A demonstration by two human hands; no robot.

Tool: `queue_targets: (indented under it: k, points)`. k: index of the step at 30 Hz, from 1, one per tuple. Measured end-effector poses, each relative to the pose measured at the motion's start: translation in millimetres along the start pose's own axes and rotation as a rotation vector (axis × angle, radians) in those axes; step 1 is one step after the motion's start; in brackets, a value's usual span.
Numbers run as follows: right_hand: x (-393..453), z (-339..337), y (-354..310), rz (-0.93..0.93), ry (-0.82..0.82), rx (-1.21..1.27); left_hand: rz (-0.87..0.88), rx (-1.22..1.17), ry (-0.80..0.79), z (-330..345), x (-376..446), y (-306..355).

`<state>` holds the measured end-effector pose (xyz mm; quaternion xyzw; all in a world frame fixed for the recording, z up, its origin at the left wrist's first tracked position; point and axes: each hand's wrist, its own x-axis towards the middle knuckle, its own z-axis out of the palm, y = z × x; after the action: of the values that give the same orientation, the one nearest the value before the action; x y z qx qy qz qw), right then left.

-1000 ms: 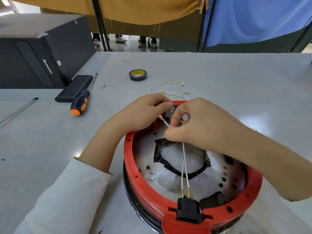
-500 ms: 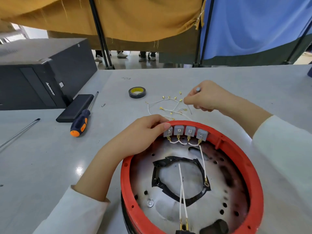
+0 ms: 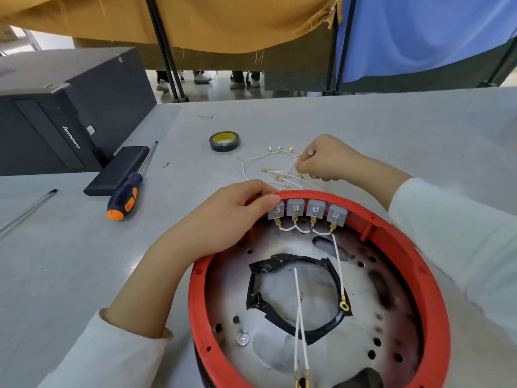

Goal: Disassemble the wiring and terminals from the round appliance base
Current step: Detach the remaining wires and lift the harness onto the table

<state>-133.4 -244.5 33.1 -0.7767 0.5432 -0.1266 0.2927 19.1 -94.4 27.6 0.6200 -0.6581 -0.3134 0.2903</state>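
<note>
- The round appliance base [image 3: 419, 278], a red ring around a perforated metal plate, sits at the near edge of the grey table [image 3: 363, 127]; its near rim is cut off by the bottom of the view.
- Two white wires [image 3: 298, 303] run up from gold terminals at the bottom edge of the view to the middle of the plate, inside a torn ring of black tape [image 3: 321, 330]. What they plug into is out of view.
- A third white wire with a gold ring terminal [image 3: 344, 306] lies loose on the plate and leads up to the rightmost of four grey terminal blocks [image 3: 307, 210] set in a row inside the far rim. Short white jumper wires link the blocks.
- The left hand [image 3: 223, 222] grips the far-left rim of the base, fingers curled over the red ring, one fingertip touching the leftmost block.
- Just beyond the base, the right hand [image 3: 327, 161] has its fingers closed together, pinching a small grey piece at the fingertips; what that piece is cannot be made out.
- That hand rests among a loose heap of removed white wires [image 3: 268, 169] with gold terminals on the table.
- To the left lie a blue-and-orange screwdriver [image 3: 126, 196], a flat black block [image 3: 117, 169] and a small loose screw [image 3: 165, 164].
- Farther back are a roll of black tape [image 3: 224, 141] and a black Lenovo computer case [image 3: 70, 113].
</note>
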Motion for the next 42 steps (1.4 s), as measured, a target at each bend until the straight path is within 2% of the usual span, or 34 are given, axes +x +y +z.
queue_targets:
  k: [5,10,13,16,22,27,31,34,38,40,42]
  points:
    - [-29,-17,-2,-0.097,-0.016,0.004,-0.015,0.028,0.012,0,-1,2]
    - [-74,-28,-4,-0.199,-0.011,-0.128,-0.049,0.087,0.029,-3,-3,1]
    - [-92,-33,-5,-0.221,-0.071,-0.214,-0.079,0.127,0.044,-6,-4,0]
    - [-98,-36,-6,-0.251,-0.112,-0.314,-0.098,0.156,0.037,-10,-6,0]
    - [-95,-23,-11,-0.351,-0.099,-0.299,-0.168,0.245,0.020,-20,-8,-5]
    - [-86,-6,-21,-0.423,0.000,-0.364,0.009,0.075,-0.011,-7,-5,4]
    - [-86,-2,-21,-0.419,0.076,-0.188,0.056,0.224,0.016,-9,-7,5]
    - [-94,2,-21,-0.423,0.077,0.225,0.038,0.259,0.034,-7,-8,5]
    - [-100,7,-17,-0.326,0.053,0.724,0.025,0.305,0.063,-3,-6,4]
    - [-101,9,-14,-0.312,0.059,0.845,0.035,0.316,0.061,-2,-6,5]
    - [-102,10,-13,-0.319,0.074,0.863,0.047,0.322,0.066,0,-6,5]
